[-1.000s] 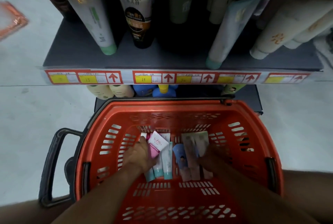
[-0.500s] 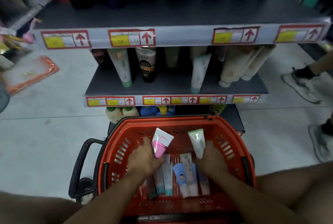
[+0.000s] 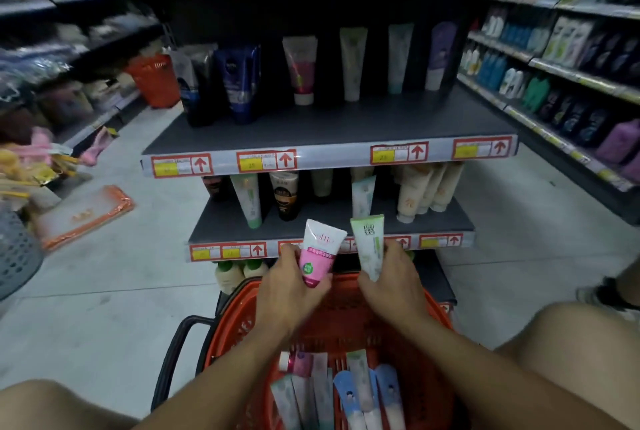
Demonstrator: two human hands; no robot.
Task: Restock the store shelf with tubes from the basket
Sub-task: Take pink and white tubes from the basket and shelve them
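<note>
My left hand (image 3: pixel 289 286) grips a pink and white tube (image 3: pixel 318 253), held upright above the red basket (image 3: pixel 433 318). In my right hand (image 3: pixel 394 282) is a pale green and white tube (image 3: pixel 370 246), also upright. Both tubes are raised in front of the lower shelf (image 3: pixel 329 218), where a few tubes stand. The wider middle shelf (image 3: pixel 329 131) above it carries several tubes along its back. Several more tubes (image 3: pixel 346 391) lie on the basket's floor below my forearms.
The basket's black handle (image 3: pixel 173 357) sticks out to the left. An orange-edged flat pack (image 3: pixel 85 215) lies on the floor at left, beside a grey basket (image 3: pixel 17 253). A long shelf of bottles (image 3: pixel 561 90) runs along the right. Another person's shoe (image 3: pixel 602 294) shows at right.
Both hands lifted out of the basket, each with a tube, up toward the lower shelf. My view tilted upward, bringing the middle shelf into sight.
</note>
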